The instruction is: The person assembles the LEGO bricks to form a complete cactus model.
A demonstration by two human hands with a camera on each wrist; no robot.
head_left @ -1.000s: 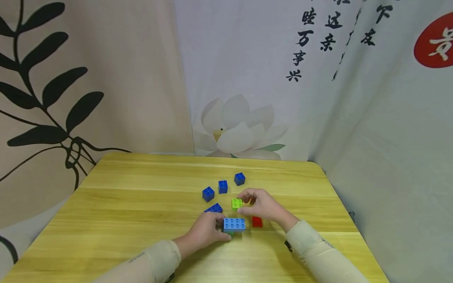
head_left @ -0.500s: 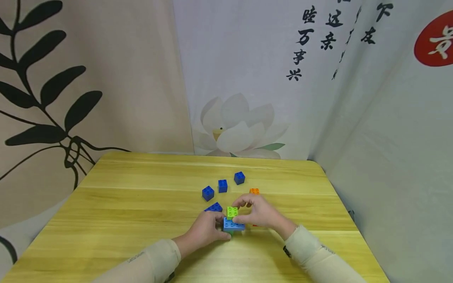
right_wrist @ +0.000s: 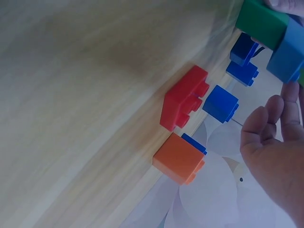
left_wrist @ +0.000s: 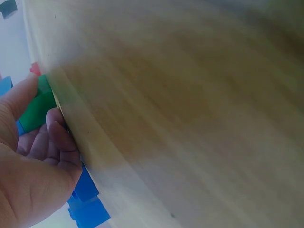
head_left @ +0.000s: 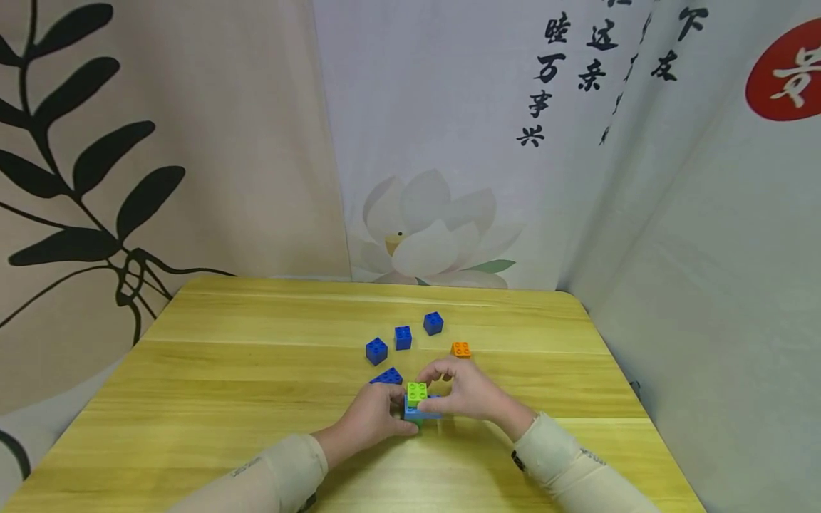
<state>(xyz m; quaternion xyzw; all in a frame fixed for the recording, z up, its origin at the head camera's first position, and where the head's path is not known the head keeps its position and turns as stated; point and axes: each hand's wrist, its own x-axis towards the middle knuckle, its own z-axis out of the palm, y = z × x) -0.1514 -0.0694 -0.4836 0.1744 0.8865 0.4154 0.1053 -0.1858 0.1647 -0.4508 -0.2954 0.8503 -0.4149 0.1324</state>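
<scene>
I see the left grip (head_left: 367, 420) holding the green brick (left_wrist: 39, 105) beneath the light-blue brick (right_wrist: 287, 53); the right grip (head_left: 467, 390) pinches the lime brick (head_left: 417, 393) above both.

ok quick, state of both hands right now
Left hand: closed, holding the green block under the light blue block.
Right hand: closed, holding the lime-green block.

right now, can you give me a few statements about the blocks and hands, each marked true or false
1. The right hand pinches the lime green block. True.
2. The left hand holds the orange block. False: it grips the green block; the orange block lies on the table.
3. The light blue block sits on the green block. True.
4. The red block touches the green block. False: it lies apart on the table.
</scene>
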